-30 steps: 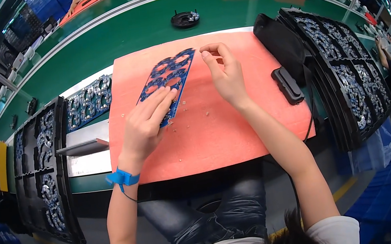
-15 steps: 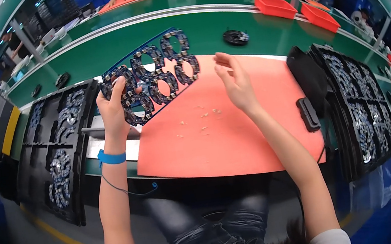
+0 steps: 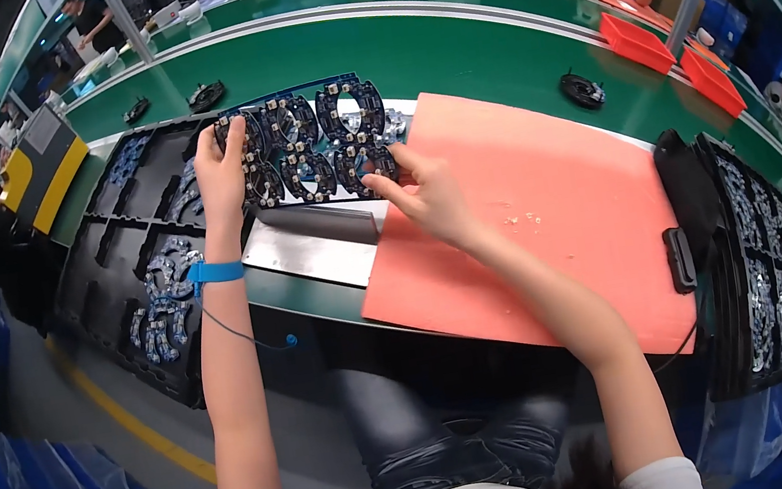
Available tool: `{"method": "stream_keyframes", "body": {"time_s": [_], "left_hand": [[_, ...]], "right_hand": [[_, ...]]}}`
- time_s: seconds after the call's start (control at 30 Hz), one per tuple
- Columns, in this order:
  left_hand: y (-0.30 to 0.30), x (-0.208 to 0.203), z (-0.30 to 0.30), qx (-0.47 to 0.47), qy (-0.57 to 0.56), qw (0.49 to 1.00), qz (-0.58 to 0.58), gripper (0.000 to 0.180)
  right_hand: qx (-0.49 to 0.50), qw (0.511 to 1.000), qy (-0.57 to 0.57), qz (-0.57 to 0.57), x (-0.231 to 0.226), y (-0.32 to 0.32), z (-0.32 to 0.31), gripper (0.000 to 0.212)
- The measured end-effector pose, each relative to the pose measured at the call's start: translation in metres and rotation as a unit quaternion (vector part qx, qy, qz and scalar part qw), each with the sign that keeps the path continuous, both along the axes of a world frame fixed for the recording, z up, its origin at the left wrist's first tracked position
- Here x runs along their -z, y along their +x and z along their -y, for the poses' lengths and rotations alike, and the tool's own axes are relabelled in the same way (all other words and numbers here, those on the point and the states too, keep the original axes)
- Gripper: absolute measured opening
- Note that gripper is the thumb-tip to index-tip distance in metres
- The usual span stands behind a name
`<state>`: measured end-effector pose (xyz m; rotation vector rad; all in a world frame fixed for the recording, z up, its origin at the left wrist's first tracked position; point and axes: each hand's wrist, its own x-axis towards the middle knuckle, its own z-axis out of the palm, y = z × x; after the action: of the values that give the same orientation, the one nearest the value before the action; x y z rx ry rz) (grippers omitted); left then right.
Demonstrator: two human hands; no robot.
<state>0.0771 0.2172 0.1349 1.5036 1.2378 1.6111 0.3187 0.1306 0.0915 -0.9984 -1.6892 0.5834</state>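
Note:
Between my two hands is a dark blue circuit board panel [image 3: 304,146] made of several ring-shaped boards with small parts on them. My left hand [image 3: 224,173] grips its left end, thumb on the upper face. At the right end, my right hand [image 3: 422,194] pinches the lower corner between thumb and fingers. The panel is held above a metal plate [image 3: 312,256] with a dark grey bar [image 3: 319,223] on it, left of the orange-pink mat [image 3: 523,245]. A blue wrist strap [image 3: 215,271] with a thin cord circles my left wrist.
A black tray [image 3: 103,277] with curved boards stands at left, another black tray [image 3: 757,260] at right. A black pouch [image 3: 683,170] lies by the mat's right edge. Small crumbs dot the mat. Round black parts [image 3: 582,89] rest on the green bench, red bins [image 3: 636,44] beyond. Co-workers sit opposite.
The view has turned left. The panel has moved from above the mat to above the metal plate and is now level. My right hand, free and open before, has taken hold of its right end.

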Motion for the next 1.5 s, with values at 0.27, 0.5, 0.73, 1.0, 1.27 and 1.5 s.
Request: {"method": "stream_keyframes", "body": {"time_s": [0.27, 0.5, 0.73, 1.0, 1.27, 1.5], "left_hand": [[-0.005, 0.010, -0.017, 0.058, 0.146, 0.985, 0.070, 0.029], [0.000, 0.011, -0.014, 0.055, 0.141, 0.984, 0.089, 0.029], [-0.002, 0.021, -0.022, 0.048, 0.160, 0.980, 0.104, 0.026], [0.004, 0.026, -0.017, 0.029, 0.208, 0.972, 0.107, 0.031], [0.004, 0.030, -0.030, 0.000, 0.218, 0.976, 0.028, 0.029], [0.000, 0.032, -0.020, -0.043, 0.193, 0.979, -0.042, 0.031]], "right_hand": [[0.039, 0.999, 0.000, 0.021, 0.022, -0.021, 0.002, 0.020], [0.049, 0.998, 0.031, 0.016, 0.022, -0.020, 0.007, 0.021], [0.042, 0.998, 0.000, 0.045, 0.014, -0.020, 0.006, 0.021], [0.128, 0.987, 0.061, 0.075, 0.022, -0.030, 0.012, 0.028], [0.115, 0.992, -0.002, 0.057, 0.027, -0.035, 0.012, 0.024], [0.082, 0.990, -0.048, 0.106, 0.011, -0.023, 0.010, 0.031]]}}
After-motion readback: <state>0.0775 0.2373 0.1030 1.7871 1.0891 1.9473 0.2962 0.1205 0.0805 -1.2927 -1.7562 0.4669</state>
